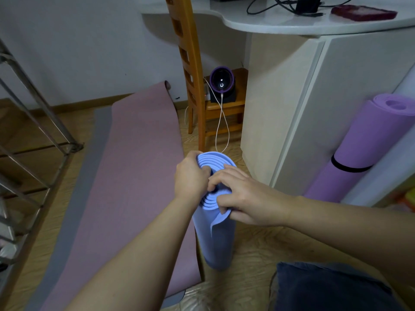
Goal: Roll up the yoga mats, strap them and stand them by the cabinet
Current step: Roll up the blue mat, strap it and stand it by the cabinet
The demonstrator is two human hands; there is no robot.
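A rolled blue yoga mat [219, 243] stands upright on the floor in front of me. My left hand [190, 178] grips the left side of its top rim, fingers tucked into the spiral. My right hand [242, 196] pinches the loose layers on the near right of the top. No strap shows on the blue mat. A pink mat [134, 176] lies unrolled flat on the floor to the left. A rolled purple mat [363, 142] with a black strap [350, 168] leans against the white cabinet [292, 108] on the right.
A wooden chair [193, 81] stands behind the blue mat, with a purple-rimmed device [221, 83] and white cable on its seat. A metal rack [33, 142] fills the left edge. A white curved desktop [292, 21] overhangs above. My knee [325, 288] is at bottom right.
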